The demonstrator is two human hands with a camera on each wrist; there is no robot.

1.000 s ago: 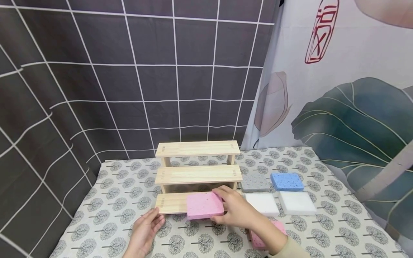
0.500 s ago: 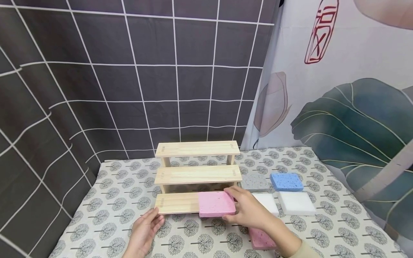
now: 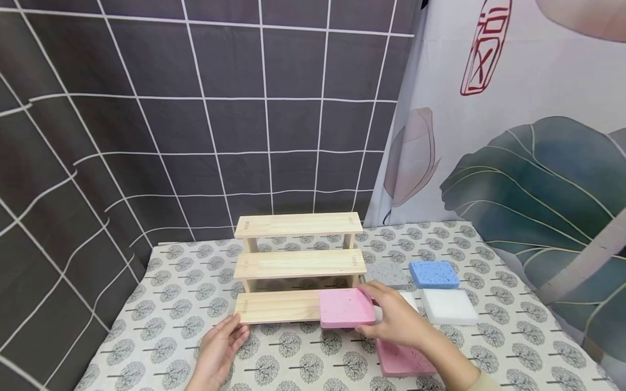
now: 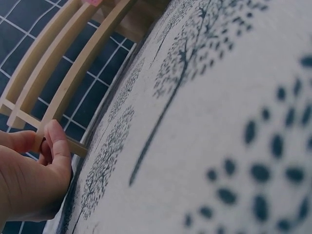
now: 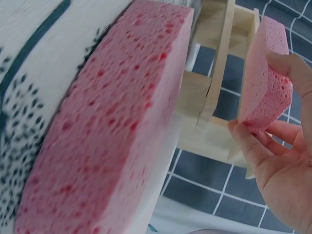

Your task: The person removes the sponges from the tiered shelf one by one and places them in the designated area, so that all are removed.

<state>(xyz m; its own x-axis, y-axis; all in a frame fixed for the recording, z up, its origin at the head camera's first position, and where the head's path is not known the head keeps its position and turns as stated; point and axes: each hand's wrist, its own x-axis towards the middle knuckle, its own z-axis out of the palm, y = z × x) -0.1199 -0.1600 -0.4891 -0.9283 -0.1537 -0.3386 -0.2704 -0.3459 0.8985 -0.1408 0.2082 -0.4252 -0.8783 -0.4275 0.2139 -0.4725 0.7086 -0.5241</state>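
A three-tier wooden shelf (image 3: 279, 307) stands on the patterned cloth. At the right end of its lowest tier is a pink sponge (image 3: 346, 308), which my right hand (image 3: 398, 317) grips by its right side between thumb and fingers. The right wrist view shows the same held sponge (image 5: 268, 78) with the right hand (image 5: 287, 156) around its edge. My left hand (image 3: 218, 347) pinches the left front corner of the lowest tier. In the left wrist view, the thumb and fingers of the left hand (image 4: 41, 165) close on the end of that board.
A second pink sponge (image 3: 401, 359) lies in front of the right forearm, and it looms large in the right wrist view. To the shelf's right lie a grey sponge (image 3: 386, 275), a blue sponge (image 3: 434, 274), a white sponge (image 3: 450, 306) and another, partly hidden white one (image 3: 409, 299).
My right hand has moved the pink sponge rightward along the lowest tier, from near its middle to its right end. The left hand has stayed at the left corner.
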